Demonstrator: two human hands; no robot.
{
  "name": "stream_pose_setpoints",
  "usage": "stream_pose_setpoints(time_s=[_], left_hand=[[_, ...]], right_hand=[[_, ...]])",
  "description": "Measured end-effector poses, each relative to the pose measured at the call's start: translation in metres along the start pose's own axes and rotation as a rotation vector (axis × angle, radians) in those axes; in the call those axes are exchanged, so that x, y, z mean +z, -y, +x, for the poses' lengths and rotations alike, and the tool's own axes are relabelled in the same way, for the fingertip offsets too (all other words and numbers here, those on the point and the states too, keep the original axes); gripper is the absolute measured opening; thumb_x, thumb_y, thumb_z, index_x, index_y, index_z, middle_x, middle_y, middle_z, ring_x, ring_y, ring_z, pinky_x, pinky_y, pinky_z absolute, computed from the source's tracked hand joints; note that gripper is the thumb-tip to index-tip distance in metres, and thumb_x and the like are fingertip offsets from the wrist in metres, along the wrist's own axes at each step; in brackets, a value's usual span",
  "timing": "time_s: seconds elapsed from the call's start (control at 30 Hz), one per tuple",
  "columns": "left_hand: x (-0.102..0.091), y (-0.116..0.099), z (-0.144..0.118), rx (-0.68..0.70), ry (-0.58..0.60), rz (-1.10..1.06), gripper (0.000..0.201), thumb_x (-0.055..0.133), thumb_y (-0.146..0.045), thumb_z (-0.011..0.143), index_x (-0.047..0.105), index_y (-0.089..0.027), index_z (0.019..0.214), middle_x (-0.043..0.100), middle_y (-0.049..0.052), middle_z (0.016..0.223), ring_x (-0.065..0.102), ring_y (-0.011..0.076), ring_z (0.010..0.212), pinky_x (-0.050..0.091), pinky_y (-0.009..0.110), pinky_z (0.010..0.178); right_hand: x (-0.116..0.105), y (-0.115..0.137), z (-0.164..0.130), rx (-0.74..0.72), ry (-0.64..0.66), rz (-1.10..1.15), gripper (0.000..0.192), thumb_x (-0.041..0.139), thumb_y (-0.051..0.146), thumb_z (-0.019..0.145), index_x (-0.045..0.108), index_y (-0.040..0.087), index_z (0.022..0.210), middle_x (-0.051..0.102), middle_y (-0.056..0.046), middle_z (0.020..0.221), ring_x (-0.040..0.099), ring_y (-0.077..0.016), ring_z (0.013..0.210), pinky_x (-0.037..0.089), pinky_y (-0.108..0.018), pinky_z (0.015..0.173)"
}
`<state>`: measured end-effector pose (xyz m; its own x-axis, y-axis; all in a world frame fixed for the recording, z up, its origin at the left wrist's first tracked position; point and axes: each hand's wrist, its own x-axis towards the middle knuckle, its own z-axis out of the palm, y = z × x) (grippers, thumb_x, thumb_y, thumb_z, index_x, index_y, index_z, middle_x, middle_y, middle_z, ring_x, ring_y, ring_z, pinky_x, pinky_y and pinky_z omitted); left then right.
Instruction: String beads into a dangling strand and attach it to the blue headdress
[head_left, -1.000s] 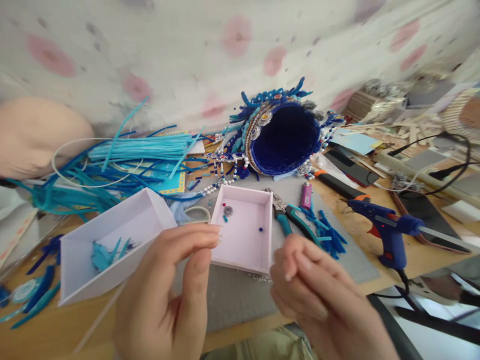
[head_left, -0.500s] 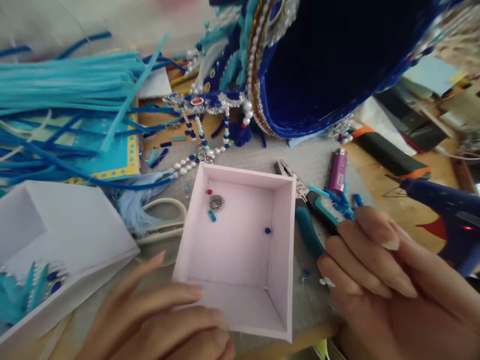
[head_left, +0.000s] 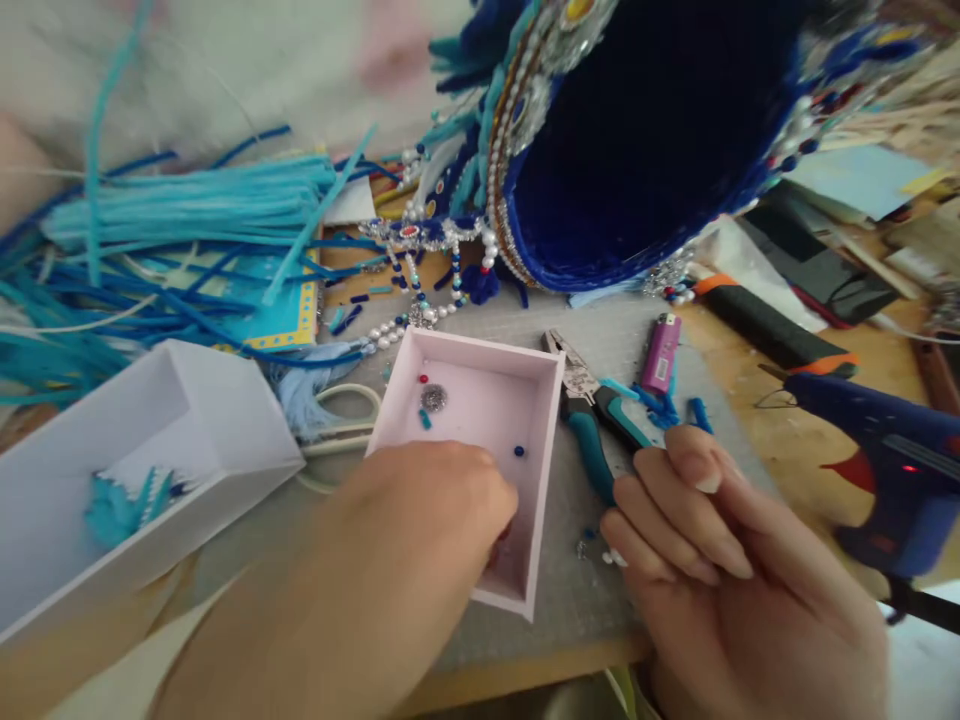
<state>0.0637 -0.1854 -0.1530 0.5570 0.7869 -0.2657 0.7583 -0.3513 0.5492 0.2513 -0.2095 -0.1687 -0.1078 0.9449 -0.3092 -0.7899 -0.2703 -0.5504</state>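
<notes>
The left hand (head_left: 405,540) reaches into the small pink box (head_left: 551,440), fingers curled and hidden; loose beads (head_left: 433,398) lie just beyond them. The right hand (head_left: 720,580) rests beside the box, fingers loosely curled.

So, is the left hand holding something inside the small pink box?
Cannot tell: the left hand reaches into the small pink square cardboard box, its fingertips hidden. The right hand looks empty.

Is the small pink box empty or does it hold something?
Not empty: the pink box holds a few beads and a silver piece.
</notes>
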Motion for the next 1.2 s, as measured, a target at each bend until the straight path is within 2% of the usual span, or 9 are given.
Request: stream_pose_setpoints(time_s=[0.17,0.37,0.57,0.63,0.73,0.8,0.93,1.03,1.2], left_hand=[[-0.003,-0.001,0.034,-0.018,0.149,0.189,0.011,0.059,-0.012,0.066,0.059,-0.021,0.059,0.057,0.001,0.056,0.046,0.0151,0.047,0.028,0.03,0.049],[-0.01,-0.008,0.035,-0.056,0.298,0.109,0.007,0.065,-0.025,0.065,0.062,-0.021,0.061,0.063,0.0,0.058,0.053,0.0151,0.05,0.031,0.027,0.048],[-0.018,-0.003,0.029,-0.005,0.172,0.13,0.011,0.059,-0.011,0.068,0.066,-0.019,0.066,0.068,0.001,0.072,0.06,0.0166,0.07,0.04,0.029,0.068],[-0.016,-0.002,0.028,0.008,0.206,0.125,0.001,0.067,-0.019,0.068,0.067,-0.02,0.069,0.067,-0.001,0.072,0.058,0.0164,0.068,0.038,0.029,0.065],[-0.009,-0.003,0.03,0.023,0.204,0.134,0.014,0.074,-0.033,0.068,0.067,-0.02,0.069,0.065,-0.001,0.067,0.055,0.0166,0.061,0.034,0.03,0.059],[-0.005,-0.003,0.032,0.056,0.174,0.139,0.016,0.074,-0.035,0.069,0.068,-0.021,0.07,0.066,-0.001,0.069,0.058,0.0187,0.066,0.034,0.032,0.063],[-0.004,-0.002,0.031,0.087,0.157,0.086,0.005,0.07,-0.023,0.073,0.069,-0.02,0.07,0.068,0.001,0.073,0.06,0.021,0.078,0.036,0.035,0.072],[-0.004,-0.001,0.029,0.09,0.152,0.004,0.009,0.065,-0.015,0.074,0.067,-0.019,0.066,0.066,0.001,0.071,0.059,0.0186,0.073,0.037,0.031,0.067],[0.001,0.001,0.027,0.088,0.137,0.024,0.006,0.063,-0.017,0.071,0.063,-0.019,0.065,0.063,0.001,0.07,0.055,0.0165,0.065,0.036,0.03,0.061]], right_hand=[[-0.003,0.002,-0.013,-0.003,0.04,0.028,0.027,0.049,0.026,0.097,0.062,0.017,0.076,0.019,0.009,0.054,0.012,-0.0066,0.046,0.019,-0.021,0.042],[-0.008,0.003,-0.023,0.015,0.012,0.072,0.026,0.051,0.027,0.096,0.062,0.017,0.074,0.016,0.009,0.055,0.01,-0.0073,0.048,0.019,-0.02,0.044],[-0.018,0.006,-0.026,-0.016,0.043,0.051,0.024,0.053,0.028,0.095,0.062,0.018,0.075,0.018,0.008,0.054,0.011,-0.0075,0.047,0.02,-0.021,0.042],[-0.02,0.007,-0.028,-0.028,0.032,0.038,0.025,0.053,0.028,0.095,0.061,0.018,0.074,0.018,0.008,0.054,0.012,-0.008,0.047,0.021,-0.022,0.042],[-0.019,0.006,-0.027,-0.008,0.015,0.025,0.026,0.051,0.027,0.096,0.061,0.018,0.074,0.018,0.008,0.055,0.011,-0.0083,0.047,0.021,-0.022,0.042],[-0.017,0.005,-0.026,0.008,0.008,0.017,0.026,0.051,0.028,0.096,0.061,0.018,0.074,0.017,0.008,0.055,0.01,-0.0083,0.048,0.02,-0.022,0.042],[-0.015,0.003,-0.023,-0.005,-0.009,0.0,0.026,0.053,0.029,0.095,0.06,0.018,0.073,0.017,0.008,0.055,0.01,-0.0086,0.048,0.02,-0.023,0.042],[-0.014,0.002,-0.021,0.01,-0.015,-0.017,0.026,0.055,0.032,0.094,0.061,0.019,0.073,0.016,0.008,0.054,0.01,-0.0083,0.048,0.019,-0.023,0.042],[-0.012,0.001,-0.016,0.034,-0.022,-0.043,0.027,0.054,0.033,0.095,0.061,0.018,0.072,0.015,0.008,0.054,0.008,-0.0083,0.048,0.018,-0.023,0.043]])
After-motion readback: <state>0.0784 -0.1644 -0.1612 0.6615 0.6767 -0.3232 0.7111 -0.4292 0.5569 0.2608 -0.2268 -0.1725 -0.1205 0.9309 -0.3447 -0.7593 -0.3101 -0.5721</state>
